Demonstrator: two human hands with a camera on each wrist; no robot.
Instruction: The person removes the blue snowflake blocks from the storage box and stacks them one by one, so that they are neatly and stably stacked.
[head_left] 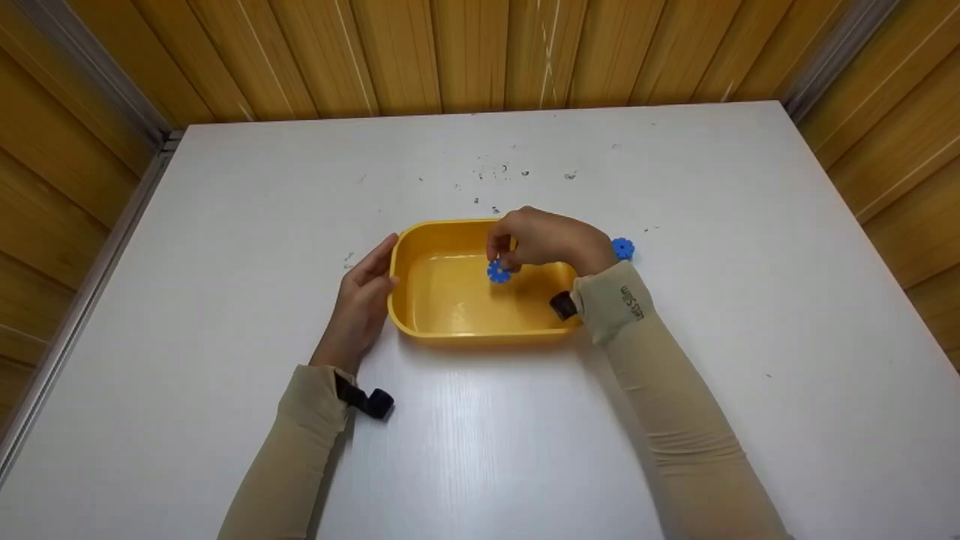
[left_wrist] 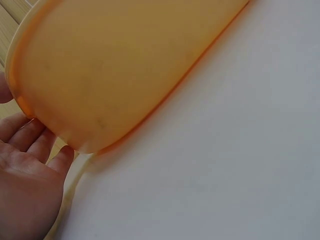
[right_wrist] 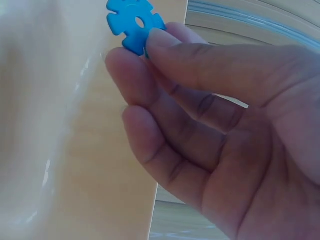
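A yellow plastic basin (head_left: pixel 450 335) stands mid-table, its outer wall (left_wrist: pixel 115 75) filling much of the left wrist view. At its left end my left hand (head_left: pixel 364 300) holds the wall, thumb by the rim and the other fingers along the outside. My right hand (head_left: pixel 551 238) reaches over the basin. Between thumb and fingertips it pinches a blue notched disc (right_wrist: pixel 127 20), a flower-shaped building piece with a hole in its middle, and in the head view this disc (head_left: pixel 499 271) overlaps the basin's floor.
Another blue notched disc (head_left: pixel 622 248) lies on the white table (head_left: pixel 225 262), right of the basin and beside the right wrist. Wood-look panels (head_left: pixel 465 56) rise behind the table and at both sides. Black wrist cameras protrude from both sleeves.
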